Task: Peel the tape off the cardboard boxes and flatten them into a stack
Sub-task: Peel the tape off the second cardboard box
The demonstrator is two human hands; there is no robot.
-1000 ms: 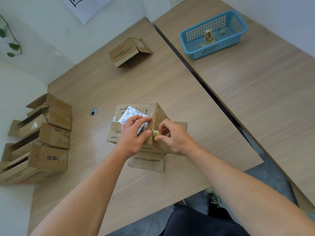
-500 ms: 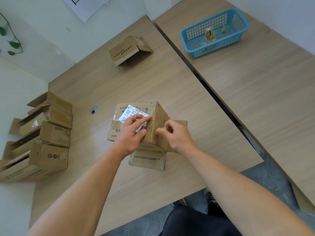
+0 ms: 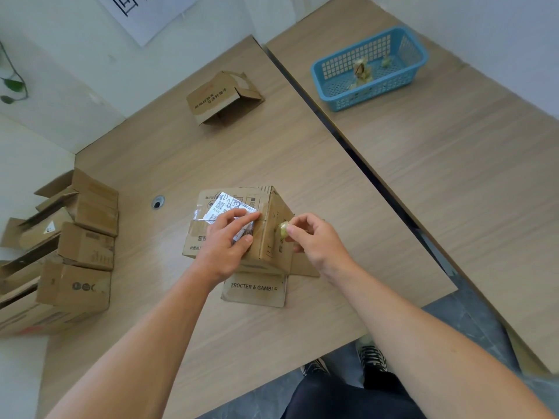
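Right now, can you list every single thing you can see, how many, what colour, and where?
taped box: 1, brown, table middle, under the hands
flattened cardboard: brown, beneath that box
tape wad: 1, yellowish, in right fingertips
open boxes: several, brown, far left
small box: 1, brown, table back
basket: 1, blue, right table, scraps inside
left hand: flat on box top
right hand: pinching the wad
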